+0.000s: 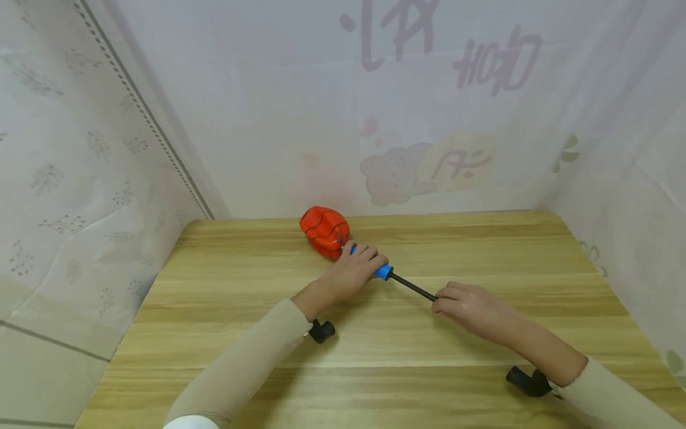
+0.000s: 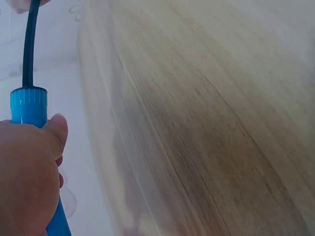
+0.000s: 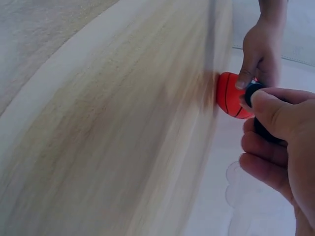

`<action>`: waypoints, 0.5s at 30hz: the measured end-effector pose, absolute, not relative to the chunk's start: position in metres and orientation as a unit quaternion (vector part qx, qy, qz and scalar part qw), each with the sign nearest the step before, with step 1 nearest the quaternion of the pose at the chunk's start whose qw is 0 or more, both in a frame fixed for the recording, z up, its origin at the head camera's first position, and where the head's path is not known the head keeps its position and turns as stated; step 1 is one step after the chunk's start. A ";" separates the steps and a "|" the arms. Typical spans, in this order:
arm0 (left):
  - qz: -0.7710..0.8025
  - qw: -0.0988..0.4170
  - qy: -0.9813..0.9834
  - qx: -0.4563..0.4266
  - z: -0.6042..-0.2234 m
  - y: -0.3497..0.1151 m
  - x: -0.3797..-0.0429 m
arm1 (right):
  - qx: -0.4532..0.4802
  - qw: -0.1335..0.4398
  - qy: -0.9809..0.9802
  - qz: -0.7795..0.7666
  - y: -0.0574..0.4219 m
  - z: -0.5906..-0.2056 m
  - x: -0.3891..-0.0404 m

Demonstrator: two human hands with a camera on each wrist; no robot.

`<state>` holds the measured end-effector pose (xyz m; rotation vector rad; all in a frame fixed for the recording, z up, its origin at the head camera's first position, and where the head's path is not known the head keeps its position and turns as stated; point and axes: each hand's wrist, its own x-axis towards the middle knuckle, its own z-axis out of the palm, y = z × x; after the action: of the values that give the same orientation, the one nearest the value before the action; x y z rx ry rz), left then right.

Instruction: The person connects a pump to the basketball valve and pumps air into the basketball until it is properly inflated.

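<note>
A person's left hand (image 1: 349,273) grips the blue pump (image 1: 383,272) with its fingers wrapped around the barrel. In the left wrist view, the thumb lies along the barrel just below its ribbed collar (image 2: 28,98). The pump slants across the middle of the desk (image 1: 429,393), its far end against a red ball (image 1: 321,225) with black lines; whether anything goes into the ball is too small to tell. The ball is dented and out of round, and it sits near the back edge of the desk, just beyond the left hand.

A thin black rod (image 1: 412,286) runs out of the collar toward the right hand (image 1: 474,310), well drawn out of the barrel. The right hand holds a black handle (image 3: 252,92) at the rod's outer end, thumb on one side and fingers curled on the other.

Both arms wear beige sleeves (image 1: 252,357), and a black fitting (image 1: 321,331) shows at each wrist. The desk has a striped wood grain, and behind it hangs a pale sheet (image 1: 257,119) printed with letters and a bear.
</note>
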<state>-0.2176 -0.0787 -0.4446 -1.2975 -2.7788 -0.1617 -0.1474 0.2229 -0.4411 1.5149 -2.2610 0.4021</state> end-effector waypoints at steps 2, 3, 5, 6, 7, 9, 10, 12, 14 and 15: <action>-0.050 0.033 -0.906 -0.418 -0.444 -0.078 -0.218 | 0.545 0.201 -0.803 0.135 0.220 -0.440 -0.150; -0.047 0.032 -0.907 -0.417 -0.443 -0.078 -0.217 | 0.548 0.206 -0.800 0.132 0.218 -0.440 -0.151; -0.043 0.029 -0.908 -0.417 -0.442 -0.077 -0.217 | 0.551 0.213 -0.796 0.128 0.215 -0.441 -0.154; -0.039 0.027 -0.908 -0.415 -0.441 -0.076 -0.216 | 0.553 0.214 -0.795 0.128 0.213 -0.441 -0.156; -0.036 0.029 -0.909 -0.415 -0.441 -0.076 -0.216 | 0.554 0.215 -0.794 0.129 0.210 -0.442 -0.157; -0.030 0.031 -0.909 -0.415 -0.441 -0.076 -0.215 | 0.554 0.215 -0.794 0.126 0.206 -0.443 -0.160; -0.028 0.032 -0.909 -0.415 -0.440 -0.076 -0.215 | 0.553 0.214 -0.796 0.123 0.204 -0.444 -0.161; -0.024 0.033 -0.910 -0.412 -0.440 -0.076 -0.214 | 0.552 0.212 -0.798 0.120 0.199 -0.446 -0.165; -0.022 0.034 -0.912 -0.409 -0.440 -0.075 -0.214 | 0.549 0.212 -0.800 0.118 0.195 -0.448 -0.169; -0.022 0.034 -0.912 -0.407 -0.440 -0.074 -0.214 | 0.547 0.215 -0.800 0.117 0.193 -0.449 -0.171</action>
<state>-0.2143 -0.0745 -0.4402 -1.2534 -2.8066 -0.0661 -0.1711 0.1929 -0.4495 1.5184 -2.2195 0.3244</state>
